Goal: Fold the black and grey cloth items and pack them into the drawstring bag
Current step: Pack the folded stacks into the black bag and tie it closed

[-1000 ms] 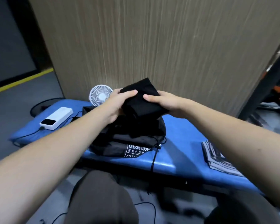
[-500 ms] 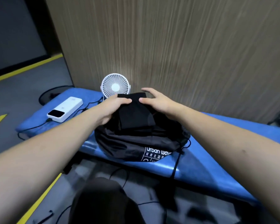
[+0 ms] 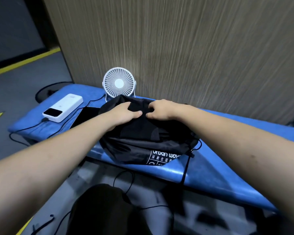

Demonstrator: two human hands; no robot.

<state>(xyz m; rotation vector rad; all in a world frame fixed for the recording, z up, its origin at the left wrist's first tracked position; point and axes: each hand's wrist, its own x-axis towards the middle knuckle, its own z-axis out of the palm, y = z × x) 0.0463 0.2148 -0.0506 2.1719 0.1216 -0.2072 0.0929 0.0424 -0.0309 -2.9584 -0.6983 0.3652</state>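
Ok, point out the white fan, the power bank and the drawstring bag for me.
white fan [image 3: 119,84], head view, on the round hub of its grille.
power bank [image 3: 63,107], head view, on its white top face.
drawstring bag [image 3: 134,146], head view, on the dark front panel, left of the printed logo.

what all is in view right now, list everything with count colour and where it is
drawstring bag: 1, black with white print, on the near edge of the bench
black cloth: 1, folded, at the bag's mouth under both hands
fan: 1, white, behind the bag by the wall
power bank: 1, white, left on the bench, cable plugged in
bench: 1, blue padded top
wall panel: 1, brown wood grain, behind the bench
left hand: grips the cloth
right hand: grips the cloth
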